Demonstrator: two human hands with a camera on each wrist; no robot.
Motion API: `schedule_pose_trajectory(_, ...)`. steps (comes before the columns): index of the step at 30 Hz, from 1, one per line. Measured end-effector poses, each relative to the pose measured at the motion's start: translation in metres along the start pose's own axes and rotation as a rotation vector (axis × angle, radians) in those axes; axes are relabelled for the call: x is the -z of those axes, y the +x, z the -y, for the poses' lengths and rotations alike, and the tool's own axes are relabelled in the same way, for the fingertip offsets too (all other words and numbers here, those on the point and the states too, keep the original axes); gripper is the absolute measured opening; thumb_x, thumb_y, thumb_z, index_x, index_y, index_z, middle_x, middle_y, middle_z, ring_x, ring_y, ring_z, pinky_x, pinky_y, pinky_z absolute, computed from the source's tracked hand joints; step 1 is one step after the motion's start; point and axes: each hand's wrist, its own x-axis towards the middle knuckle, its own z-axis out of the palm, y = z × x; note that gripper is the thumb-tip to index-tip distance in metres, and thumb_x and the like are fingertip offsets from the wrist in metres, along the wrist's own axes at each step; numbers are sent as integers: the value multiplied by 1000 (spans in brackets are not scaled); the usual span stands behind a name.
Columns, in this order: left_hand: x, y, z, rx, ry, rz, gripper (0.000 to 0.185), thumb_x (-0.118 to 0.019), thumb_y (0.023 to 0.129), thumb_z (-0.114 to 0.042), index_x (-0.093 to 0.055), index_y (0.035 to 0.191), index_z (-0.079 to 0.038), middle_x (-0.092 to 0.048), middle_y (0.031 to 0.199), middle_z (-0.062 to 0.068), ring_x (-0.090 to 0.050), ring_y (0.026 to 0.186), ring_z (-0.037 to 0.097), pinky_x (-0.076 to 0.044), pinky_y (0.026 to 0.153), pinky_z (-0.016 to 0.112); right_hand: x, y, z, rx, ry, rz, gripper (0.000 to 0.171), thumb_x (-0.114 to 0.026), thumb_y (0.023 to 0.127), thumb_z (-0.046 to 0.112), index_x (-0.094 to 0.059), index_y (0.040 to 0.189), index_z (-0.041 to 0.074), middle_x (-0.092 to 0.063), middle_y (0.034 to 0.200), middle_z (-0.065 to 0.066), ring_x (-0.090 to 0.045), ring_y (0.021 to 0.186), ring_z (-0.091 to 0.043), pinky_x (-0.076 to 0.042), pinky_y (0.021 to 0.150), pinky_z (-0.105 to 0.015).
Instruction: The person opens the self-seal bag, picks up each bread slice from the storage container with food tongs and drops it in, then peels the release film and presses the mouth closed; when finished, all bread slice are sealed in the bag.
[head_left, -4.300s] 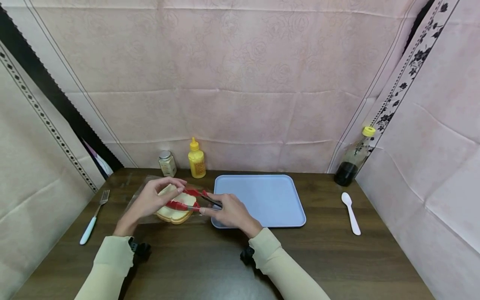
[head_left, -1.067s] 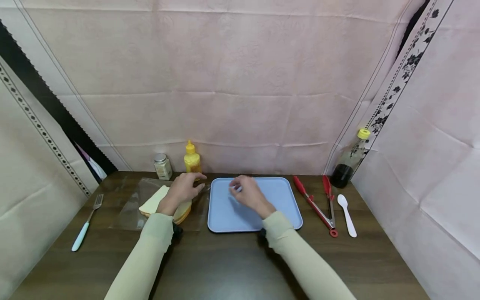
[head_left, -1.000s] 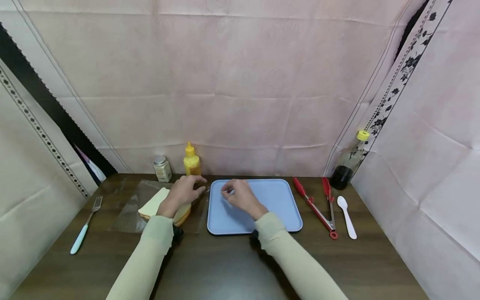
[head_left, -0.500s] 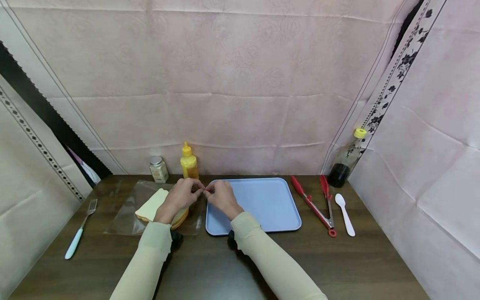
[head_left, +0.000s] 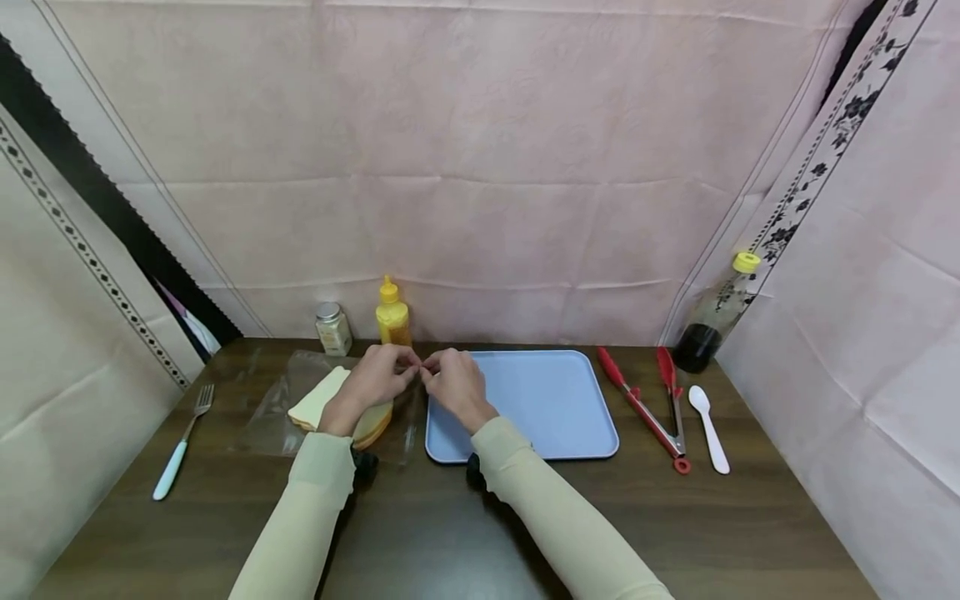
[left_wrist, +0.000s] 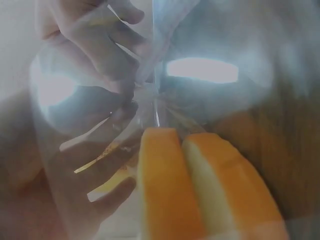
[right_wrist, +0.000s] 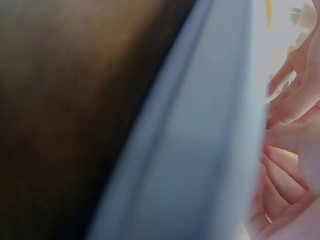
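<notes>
A clear plastic bag [head_left: 277, 417] lies left of the blue tray [head_left: 555, 417] with bread slices [head_left: 318, 402] inside. My left hand [head_left: 408, 367] and right hand [head_left: 431, 372] meet fingertip to fingertip above the bag's right end, each pinching its plastic. In the left wrist view the plastic bag [left_wrist: 150, 95] gathers to a point between fingers [left_wrist: 95, 65], and two bread slices [left_wrist: 200, 200] show through it, close and blurred. The right wrist view shows the tray rim [right_wrist: 165, 150] and curled fingers [right_wrist: 290, 150] at the right edge.
Red tongs [head_left: 645, 404] and a white spoon [head_left: 708, 429] lie right of the tray. A fork [head_left: 180, 446] lies at the far left. A yellow squeeze bottle [head_left: 392, 317], a small jar [head_left: 333, 328] and a dark sauce bottle [head_left: 708, 325] stand along the back.
The right hand let go of the tongs, which now lie right of the tray. It then crossed left over the tray to meet the left hand at the bag's edge.
</notes>
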Motion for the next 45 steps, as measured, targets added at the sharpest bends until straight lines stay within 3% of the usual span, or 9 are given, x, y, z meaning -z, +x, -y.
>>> schedule_pose_trajectory(10, 6, -1, -5, -10, 60, 17, 14, -70, 104, -15, -83, 108, -13, -82, 112, 7, -76, 109, 28, -63, 93, 50, 1, 5, -1, 34, -77, -6, 12, -77, 97, 25, -88, 92, 26, -81, 84, 11, -65, 65, -6, -54, 57, -27)
schedule_pose_trajectory(16, 8, -4, -3, 32, 64, -16, 10, -73, 105, -23, -82, 102, -20, -81, 100, 0, -74, 93, 21, -60, 79, 45, 3, 3, -1, 33, -10, 7, 11, -77, 97, 27, -89, 98, 26, -81, 82, 11, -61, 59, -2, -50, 54, -23)
schedule_pose_trajectory(20, 8, -3, -2, 50, 65, -14, 10, -73, 105, -27, -81, 102, -22, -81, 99, -3, -73, 91, 20, -59, 77, 44, 7, 0, -2, 49, 49, 35, 14, -75, 98, 25, -89, 100, 26, -81, 80, 9, -58, 55, -2, -46, 51, -21)
schedule_pose_trajectory(27, 6, -2, -3, 54, 32, -2, 10, -73, 105, -21, -82, 103, -20, -81, 102, 0, -75, 96, 22, -62, 83, 46, 11, -3, -10, 104, 121, 64, 16, -73, 99, 20, -89, 97, 22, -82, 84, 6, -60, 60, -4, -48, 55, -21)
schedule_pose_trajectory(31, 3, -2, -3, 75, 56, -18, 11, -71, 107, -23, -82, 104, -19, -79, 98, 0, -72, 87, 19, -60, 74, 40, 15, -7, -14, 124, 148, 73, 17, -73, 98, 18, -88, 92, 24, -79, 77, 8, -59, 59, -4, -46, 54, -21)
schedule_pose_trajectory(35, 4, -2, -7, 91, 66, -46, 11, -71, 107, -22, -81, 104, -16, -78, 95, 2, -68, 78, 18, -56, 68, 36, 24, -14, -16, 209, 151, 111, 17, -72, 97, 18, -89, 95, 22, -81, 83, 9, -62, 63, -2, -49, 56, -20)
schedule_pose_trajectory(38, 7, -1, -13, 76, 57, -48, 11, -72, 106, -22, -81, 105, -16, -79, 97, 2, -70, 81, 18, -57, 70, 37, 34, -21, -18, 257, 163, 145, 18, -71, 99, 18, -88, 98, 19, -82, 87, 8, -66, 70, -1, -53, 61, -21)
schedule_pose_trajectory(41, 9, -1, -16, 85, 72, -55, 12, -71, 107, -24, -81, 106, -18, -79, 100, 1, -72, 86, 19, -59, 74, 41, 44, -29, -24, 248, 212, 179, 16, -72, 100, 16, -88, 102, 15, -82, 89, 6, -70, 75, -2, -57, 65, -23)
schedule_pose_trajectory(45, 8, -4, -8, 126, 87, -81, 11, -70, 107, -24, -80, 107, -17, -80, 103, 3, -75, 93, 22, -61, 78, 46, 53, -38, -33, 245, 257, 224, 16, -74, 100, 16, -88, 107, 13, -84, 94, 4, -73, 79, -2, -60, 69, -23)
